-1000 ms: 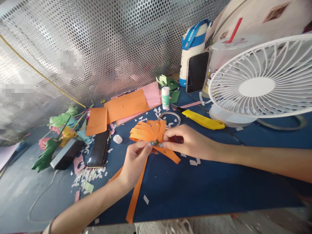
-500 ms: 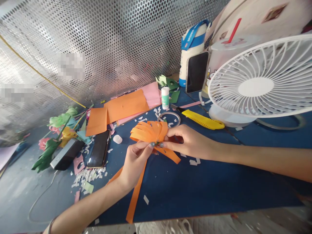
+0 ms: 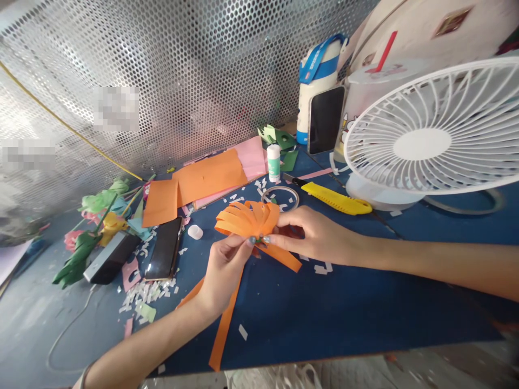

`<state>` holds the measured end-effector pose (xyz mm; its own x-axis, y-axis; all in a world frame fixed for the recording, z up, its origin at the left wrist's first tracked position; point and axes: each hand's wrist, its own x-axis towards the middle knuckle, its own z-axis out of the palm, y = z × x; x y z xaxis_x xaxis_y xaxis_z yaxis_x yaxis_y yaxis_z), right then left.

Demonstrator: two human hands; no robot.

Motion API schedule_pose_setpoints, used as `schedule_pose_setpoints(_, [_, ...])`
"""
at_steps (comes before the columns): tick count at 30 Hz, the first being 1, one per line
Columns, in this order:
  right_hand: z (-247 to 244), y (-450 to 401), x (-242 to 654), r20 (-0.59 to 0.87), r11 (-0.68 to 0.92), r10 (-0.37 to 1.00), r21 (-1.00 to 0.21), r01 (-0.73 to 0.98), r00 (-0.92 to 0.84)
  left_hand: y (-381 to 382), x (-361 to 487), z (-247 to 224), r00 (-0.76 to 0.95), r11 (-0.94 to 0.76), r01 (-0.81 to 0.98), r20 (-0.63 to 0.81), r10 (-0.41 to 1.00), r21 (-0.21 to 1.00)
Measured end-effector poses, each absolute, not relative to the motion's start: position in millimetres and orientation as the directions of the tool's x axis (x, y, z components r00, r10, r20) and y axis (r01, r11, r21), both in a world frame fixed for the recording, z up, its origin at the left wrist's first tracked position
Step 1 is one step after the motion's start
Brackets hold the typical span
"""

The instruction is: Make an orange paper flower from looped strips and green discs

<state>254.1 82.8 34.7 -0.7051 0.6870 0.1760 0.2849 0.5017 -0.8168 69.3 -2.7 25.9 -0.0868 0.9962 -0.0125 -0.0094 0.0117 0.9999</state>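
Note:
Between my two hands is an orange paper flower, its looped strips fanned out upward and to the left. My left hand pinches its base from the left with thumb and fingers. From the right, my right hand grips the same base, its thumb close to the left thumb. A bit of green shows at the base between the thumbs; what it is I cannot make out. Loose orange paper strips lie on the blue table under and beside my hands.
Behind my hands are a tape ring, a glue stick, a yellow utility knife and orange paper sheets. A white fan stands right. Leftward lie a phone, a white cap, paper flowers and paper scraps.
The thumbs have parted slightly at the flower's base, showing more of the green there. The flower and both hands stay in nearly the same place.

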Motion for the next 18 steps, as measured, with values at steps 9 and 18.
schedule_pose_setpoints(9, [27.8,88.1,254.5,0.373,0.711,0.626,-0.634,0.305,-0.685,-3.2,72.1,28.7,-0.083,0.069,-0.122,-0.079,0.993,0.99])
schedule_pose_setpoints(18, [30.8,90.3,256.9,0.4,0.735,0.561,-0.643,0.214,-0.725,3.9,69.3,29.7,-0.119,0.044,-0.198,-0.069,0.991,0.979])
